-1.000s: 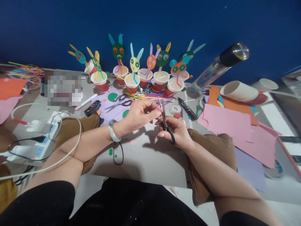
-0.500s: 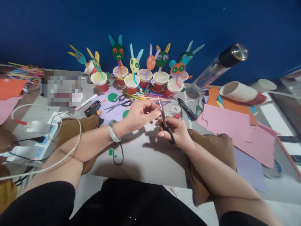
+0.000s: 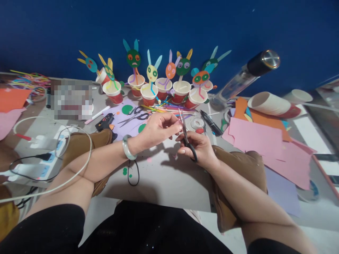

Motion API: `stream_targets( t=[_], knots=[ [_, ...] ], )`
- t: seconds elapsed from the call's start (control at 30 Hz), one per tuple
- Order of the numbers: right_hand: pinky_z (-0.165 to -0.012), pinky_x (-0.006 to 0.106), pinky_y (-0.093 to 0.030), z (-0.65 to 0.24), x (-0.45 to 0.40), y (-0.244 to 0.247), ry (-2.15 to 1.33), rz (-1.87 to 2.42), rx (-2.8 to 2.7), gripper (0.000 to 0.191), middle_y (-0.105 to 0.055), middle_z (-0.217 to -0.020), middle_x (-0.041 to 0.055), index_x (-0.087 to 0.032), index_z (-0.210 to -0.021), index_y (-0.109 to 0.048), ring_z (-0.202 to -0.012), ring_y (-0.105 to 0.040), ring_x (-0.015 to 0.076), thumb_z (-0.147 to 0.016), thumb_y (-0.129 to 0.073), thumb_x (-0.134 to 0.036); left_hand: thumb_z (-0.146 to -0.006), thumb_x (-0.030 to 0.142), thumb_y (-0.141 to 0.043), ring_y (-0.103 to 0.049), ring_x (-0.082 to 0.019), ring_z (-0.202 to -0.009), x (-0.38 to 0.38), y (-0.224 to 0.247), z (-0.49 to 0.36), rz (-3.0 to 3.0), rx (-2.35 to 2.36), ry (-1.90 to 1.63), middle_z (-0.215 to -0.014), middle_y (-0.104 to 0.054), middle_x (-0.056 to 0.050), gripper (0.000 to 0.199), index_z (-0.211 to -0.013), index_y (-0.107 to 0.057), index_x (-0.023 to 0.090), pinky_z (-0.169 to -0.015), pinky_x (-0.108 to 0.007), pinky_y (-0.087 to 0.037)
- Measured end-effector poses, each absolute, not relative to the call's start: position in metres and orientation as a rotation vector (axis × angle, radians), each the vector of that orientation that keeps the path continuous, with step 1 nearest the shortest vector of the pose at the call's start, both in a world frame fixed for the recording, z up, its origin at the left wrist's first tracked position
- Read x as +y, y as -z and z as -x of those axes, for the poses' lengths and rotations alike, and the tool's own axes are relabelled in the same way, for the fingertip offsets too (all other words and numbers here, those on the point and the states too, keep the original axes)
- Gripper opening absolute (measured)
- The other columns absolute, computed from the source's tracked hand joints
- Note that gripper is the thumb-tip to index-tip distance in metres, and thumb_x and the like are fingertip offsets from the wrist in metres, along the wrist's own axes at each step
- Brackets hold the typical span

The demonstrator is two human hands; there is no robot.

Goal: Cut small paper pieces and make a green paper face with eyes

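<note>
My right hand (image 3: 199,146) is closed round the handles of a pair of scissors (image 3: 184,132) with dark handles. The blades point up and away, close to the fingertips of my left hand (image 3: 161,128). Those left fingers are pinched together at the blades; a tiny pinkish bit seems to show there, too small to name. A second pair of scissors (image 3: 136,120) lies on a lilac sheet (image 3: 122,131) beyond my left wrist. Small green paper scraps (image 3: 125,171) are on the table below my left forearm.
Several red-and-white paper cups (image 3: 149,96) with paper animal figures line the back wall. A glass bottle (image 3: 235,84) leans at back right. Pink paper sheets (image 3: 256,135) lie on the right; a power strip (image 3: 50,162) with cables and a glue gun (image 3: 105,122) are on the left.
Almost nothing differs. Both hands and the scissors keep the same pose, and the whole view has shifted by only a few pixels.
</note>
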State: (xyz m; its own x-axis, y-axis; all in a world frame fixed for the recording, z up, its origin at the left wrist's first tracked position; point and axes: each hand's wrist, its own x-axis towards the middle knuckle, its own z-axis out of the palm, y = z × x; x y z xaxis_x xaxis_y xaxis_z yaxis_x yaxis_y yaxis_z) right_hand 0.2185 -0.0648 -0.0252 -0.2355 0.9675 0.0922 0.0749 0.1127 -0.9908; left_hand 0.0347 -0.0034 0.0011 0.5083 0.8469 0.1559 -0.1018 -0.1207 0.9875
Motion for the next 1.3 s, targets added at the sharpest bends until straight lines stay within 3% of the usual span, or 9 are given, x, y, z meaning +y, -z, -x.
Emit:
stream_targets(
  t=[0.57, 0.87, 1.17, 1.3],
  knots=[
    [-0.050, 0.024, -0.047, -0.218, -0.062, 0.029, -1.207, 1.079, -1.499, 0.049, -0.061, -0.059, -0.0043, -0.020, -0.084, -0.069, -0.048, -0.055, 0.0106, -0.065, -0.094, -0.057, -0.083, 0.026, -0.072, -0.061, -0.008, -0.061, -0.002, 0.002, -0.035, -1.474, 0.606, -0.899, -0.069, -0.066, 0.000, 0.016, -0.079, -0.062, 0.015, -0.056, -0.020, -0.049],
    [-0.056, 0.025, -0.048, -0.217, -0.057, 0.039, -1.117, 1.060, -1.454, 0.051, -0.056, -0.060, -0.0057, -0.019, -0.077, -0.063, -0.052, -0.049, 0.0093, -0.066, -0.092, -0.060, -0.075, 0.034, -0.083, -0.065, -0.011, -0.067, 0.002, 0.004, -0.035, -1.400, 0.654, -0.813, -0.078, -0.068, 0.000, 0.031, -0.089, -0.062, 0.016, -0.059, -0.020, -0.053],
    [-0.062, 0.025, -0.051, -0.211, -0.054, 0.054, -1.231, 1.024, -1.370, 0.063, -0.067, -0.075, 0.0005, -0.016, -0.083, -0.068, -0.067, -0.059, 0.0125, -0.055, -0.093, -0.067, -0.063, 0.038, -0.090, -0.065, -0.014, -0.064, 0.001, -0.003, -0.035, -1.386, 0.798, -0.708, -0.077, -0.069, -0.001, 0.041, -0.090, -0.066, 0.017, -0.055, -0.022, -0.052],
    [-0.063, 0.024, -0.050, -0.211, -0.054, 0.059, -1.229, 0.992, -1.363, 0.063, -0.067, -0.077, 0.0001, -0.015, -0.085, -0.069, -0.066, -0.057, 0.0108, -0.055, -0.094, -0.064, -0.066, 0.043, -0.089, -0.066, -0.016, -0.069, 0.003, 0.003, -0.034, -1.406, 0.812, -0.660, -0.080, -0.071, -0.003, 0.042, -0.090, -0.066, 0.018, -0.056, -0.023, -0.052]
  ],
)
